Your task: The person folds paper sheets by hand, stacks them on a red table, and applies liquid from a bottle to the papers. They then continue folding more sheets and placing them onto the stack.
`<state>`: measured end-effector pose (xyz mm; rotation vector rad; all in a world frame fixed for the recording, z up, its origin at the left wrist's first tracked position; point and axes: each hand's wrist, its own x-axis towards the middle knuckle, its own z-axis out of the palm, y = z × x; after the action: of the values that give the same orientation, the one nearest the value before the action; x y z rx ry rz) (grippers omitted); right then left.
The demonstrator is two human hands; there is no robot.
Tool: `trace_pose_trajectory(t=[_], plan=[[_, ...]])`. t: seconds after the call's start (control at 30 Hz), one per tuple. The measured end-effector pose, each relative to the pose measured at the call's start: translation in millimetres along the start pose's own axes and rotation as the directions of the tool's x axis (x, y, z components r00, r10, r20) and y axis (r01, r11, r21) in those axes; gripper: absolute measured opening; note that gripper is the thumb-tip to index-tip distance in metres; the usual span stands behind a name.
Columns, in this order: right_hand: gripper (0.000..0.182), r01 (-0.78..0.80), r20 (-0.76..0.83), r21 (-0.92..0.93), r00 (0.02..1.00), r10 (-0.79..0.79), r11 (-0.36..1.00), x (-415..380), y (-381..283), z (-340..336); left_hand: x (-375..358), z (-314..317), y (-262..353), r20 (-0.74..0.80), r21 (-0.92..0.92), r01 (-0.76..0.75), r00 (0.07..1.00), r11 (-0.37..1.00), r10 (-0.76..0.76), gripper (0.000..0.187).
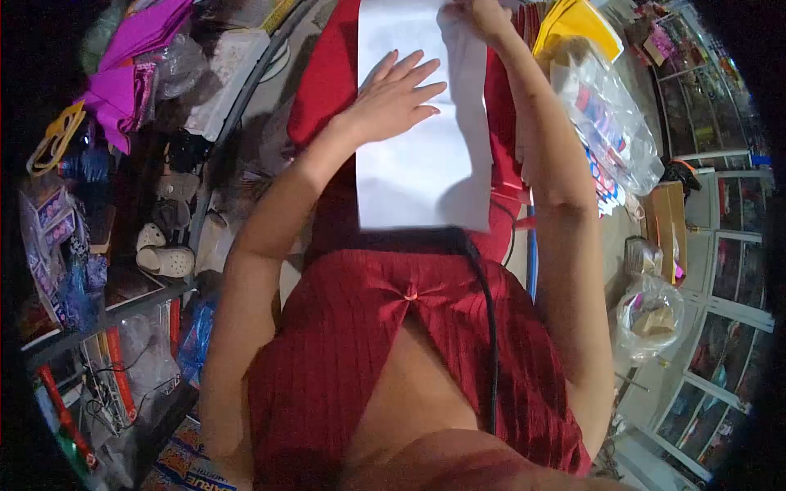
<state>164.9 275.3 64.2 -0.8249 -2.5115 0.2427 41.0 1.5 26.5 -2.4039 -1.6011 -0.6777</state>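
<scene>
Apparently to steady it, my left hand (399,94) lay spread on the rectangular white paper sheet (422,176); whether my right hand (485,20) pinched, I couldn't tell.

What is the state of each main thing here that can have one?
White sheet: spread out, slightly rippled, far end out of frame.
Left hand: open, fingers spread, on the sheet.
Right hand: at the sheet's far right; grip unclear.
Black cord: uncoiled, over the red top.
Pale clogs: unworn.
Clear bag: crumpled, something tan inside.
</scene>
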Motion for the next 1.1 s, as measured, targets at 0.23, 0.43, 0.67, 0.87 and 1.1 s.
trace_pose_trajectory(t=[0.23,0.43,0.67,0.87,1.1], plan=[[0.025,0.228,-0.099,-0.258,0.96,-0.26,0.939,-91.5,-119.6,-87.4,-7.7,10.9,2.9,0.216,0.076,0.091,0.971,0.993,-0.106,0.066],[0.033,0.207,-0.049,-0.367,0.969,-0.242,0.907,-193.4,-137.3,-53.3,-8.0,1.2,3.5,0.346,-0.171,0.17,0.933,0.97,-0.103,0.062],[0.046,0.136,0.019,0.119,0.99,-0.139,0.984,-221.7,-121.0,-12.5,-16.1,20.2,-14.2,0.278,-0.238,0.052,0.961,0.97,0.017,0.052],[0.041,0.164,0.071,0.144,0.982,-0.176,0.976,-225.0,-107.2,-12.0,-54.7,4.1,-55.2,-0.016,0.004,-0.158,0.987,0.987,0.158,0.056],[0.037,0.163,0.113,0.059,0.979,-0.169,0.985,-230.2,-115.1,-16.6,-71.8,-20.7,-37.6,0.151,0.225,0.16,0.969,0.961,-0.197,0.065]])
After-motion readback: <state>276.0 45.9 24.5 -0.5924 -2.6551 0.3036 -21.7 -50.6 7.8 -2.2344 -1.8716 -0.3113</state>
